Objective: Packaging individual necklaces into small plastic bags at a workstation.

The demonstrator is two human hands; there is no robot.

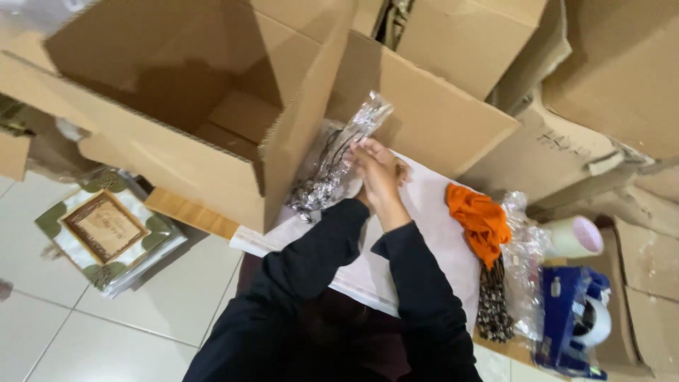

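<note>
Cardboard boxes [431,106] surround both hands [378,173] pinching a crinkly clear plastic bag of dark beads [332,163] (best gripped firmly, evenly).

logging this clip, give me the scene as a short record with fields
left hand: mostly hidden behind the right hand, on the clear bag
right hand: right hand on the bag
bag: clear crinkly plastic, dark beaded piece inside, held over a white sheet
open box: open box, left of the hands
right of hands: orange cloth, another plastic bag, tape dispenser, tape roll
floor: framed picture
</note>
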